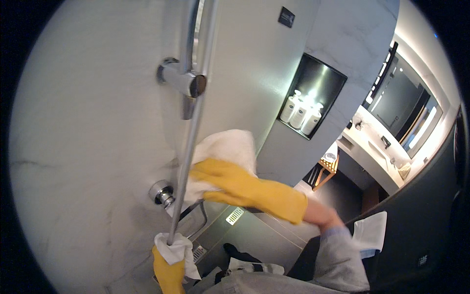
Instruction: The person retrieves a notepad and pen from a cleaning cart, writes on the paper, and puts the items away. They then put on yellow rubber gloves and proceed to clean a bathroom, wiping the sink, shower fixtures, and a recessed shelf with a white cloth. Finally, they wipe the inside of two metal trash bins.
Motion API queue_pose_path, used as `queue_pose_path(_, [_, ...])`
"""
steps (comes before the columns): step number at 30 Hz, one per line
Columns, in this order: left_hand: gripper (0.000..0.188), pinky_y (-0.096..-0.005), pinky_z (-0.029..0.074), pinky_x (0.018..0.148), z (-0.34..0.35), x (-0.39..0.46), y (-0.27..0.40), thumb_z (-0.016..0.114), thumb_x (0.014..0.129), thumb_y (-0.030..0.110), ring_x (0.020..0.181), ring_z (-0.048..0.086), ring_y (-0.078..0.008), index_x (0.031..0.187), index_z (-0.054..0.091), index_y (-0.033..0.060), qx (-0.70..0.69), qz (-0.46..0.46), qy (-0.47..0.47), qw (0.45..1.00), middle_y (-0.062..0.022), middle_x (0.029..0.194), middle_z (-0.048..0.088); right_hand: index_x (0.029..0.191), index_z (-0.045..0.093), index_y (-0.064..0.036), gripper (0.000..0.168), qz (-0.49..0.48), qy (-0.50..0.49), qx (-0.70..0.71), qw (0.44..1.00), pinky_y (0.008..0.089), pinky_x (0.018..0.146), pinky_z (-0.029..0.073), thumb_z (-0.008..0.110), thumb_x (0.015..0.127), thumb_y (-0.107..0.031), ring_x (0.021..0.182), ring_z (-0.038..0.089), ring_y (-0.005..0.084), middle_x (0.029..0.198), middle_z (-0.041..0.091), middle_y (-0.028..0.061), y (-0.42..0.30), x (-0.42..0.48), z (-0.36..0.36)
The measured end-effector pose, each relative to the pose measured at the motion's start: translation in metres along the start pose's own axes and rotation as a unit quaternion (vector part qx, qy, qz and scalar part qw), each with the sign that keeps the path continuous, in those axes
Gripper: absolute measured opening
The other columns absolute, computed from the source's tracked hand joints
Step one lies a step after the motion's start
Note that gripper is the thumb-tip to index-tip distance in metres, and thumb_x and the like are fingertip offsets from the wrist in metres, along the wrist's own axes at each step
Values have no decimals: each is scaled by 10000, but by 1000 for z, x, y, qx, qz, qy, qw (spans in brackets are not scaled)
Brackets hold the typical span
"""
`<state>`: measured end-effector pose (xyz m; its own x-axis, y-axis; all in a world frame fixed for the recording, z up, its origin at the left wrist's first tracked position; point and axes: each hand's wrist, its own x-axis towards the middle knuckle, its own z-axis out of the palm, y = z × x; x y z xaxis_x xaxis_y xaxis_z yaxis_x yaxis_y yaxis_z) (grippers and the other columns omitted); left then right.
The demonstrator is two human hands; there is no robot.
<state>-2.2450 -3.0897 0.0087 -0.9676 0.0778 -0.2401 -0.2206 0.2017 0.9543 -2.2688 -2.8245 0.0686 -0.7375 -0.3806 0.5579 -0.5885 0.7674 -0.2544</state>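
My left hand (169, 270), in a yellow rubber glove, is closed around a white cloth (176, 248) wrapped about the lower part of the metal shower hose (191, 147). Higher up, my right hand (227, 182), also yellow-gloved and slightly blurred, presses on a larger white towel (233, 145) against the wall, just behind the hose. Its fingertips are partly hidden by the hose. A chrome wall fitting (161, 193) sits left of the towel. Above, a chrome bracket (181, 79) holds the shower rail.
Three white pump bottles (300, 114) stand in a lit black wall niche (325, 81). Floor drains (235, 215) lie below. At right are a washbasin counter (374, 158), a mirror (400, 103), a wooden stool (328, 167) and a white cloth (370, 229) on a dark edge.
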Motion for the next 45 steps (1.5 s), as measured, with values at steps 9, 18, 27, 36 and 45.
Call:
queue_pose_path(9, [278,-310,479,526,-38,-4,-12,584,885,250,557,613,-179,1020,628,11,-34,-16,-79,996,-75,707,615,1181,637,-140,352,110,-235,12,966,436,833,507,506,951,-373,950,644,321,1092,662,152,-26,55,38])
queue_pose_path(18, [234,-285,450,493,-19,-11,-52,544,920,216,548,567,-170,875,640,8,-11,98,28,995,-70,685,605,947,669,-99,266,-472,-216,43,854,439,733,502,634,829,-334,826,628,299,939,657,80,-31,116,81])
queue_pose_path(27, [279,-295,463,461,30,-13,-40,501,969,236,511,558,-168,856,581,-7,-130,107,230,959,-81,682,594,967,692,-103,268,-403,-224,35,887,417,795,498,692,782,-297,906,635,291,993,665,79,79,98,25])
queue_pose_path(36, [457,-404,487,634,106,9,-59,750,750,241,801,631,-252,1164,624,92,248,273,9,930,-82,897,647,1286,570,-43,378,418,142,548,711,353,888,515,581,993,-283,1002,644,244,1190,627,135,91,-85,61])
queue_pose_path(45, [321,-448,494,690,160,21,-30,804,666,289,762,644,-321,938,722,139,223,237,71,943,-94,823,662,1317,494,18,515,446,-83,814,364,425,862,561,594,972,-350,1046,656,295,1187,631,171,94,-27,42])
